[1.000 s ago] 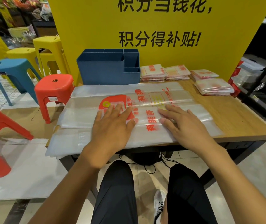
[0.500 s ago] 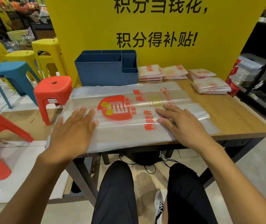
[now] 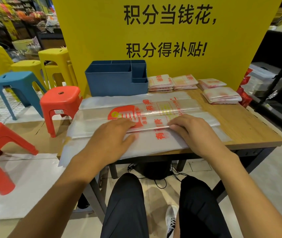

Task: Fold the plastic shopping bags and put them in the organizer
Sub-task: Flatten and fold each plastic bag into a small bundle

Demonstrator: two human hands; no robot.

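A tall yellow board (image 3: 162, 66) with black Chinese lettering stands behind the wooden table (image 3: 243, 124), which serves as the landmark here. On the table, spread lengthwise across most of its top and hanging past its left end, lies a clear plastic shopping bag (image 3: 154, 107) printed with a red logo and red characters; its near long edge is turned up into a fold that runs between the two hands. At the table's back left corner, against the board, stands the blue organizer (image 3: 112, 83), an open box with a large front compartment and smaller ones behind and at its right side; what these hold cannot be seen. Along the table's back edge to the right of the organizer sit stacks of folded bags (image 3: 184, 82), and one more folded stack (image 3: 222, 95) lies near the table's right rear corner.

The left hand (image 3: 114, 136) lies on the bag near the table's front edge, fingers curled over the raised fold with the thumb below it, gripping the plastic. The right hand (image 3: 193, 129) does likewise just to its right, fingertips bent over the same fold.

Left of the table stand plastic stools: a red stool (image 3: 61, 102) nearest, a blue stool (image 3: 18, 83) beyond it, yellow ones further back.
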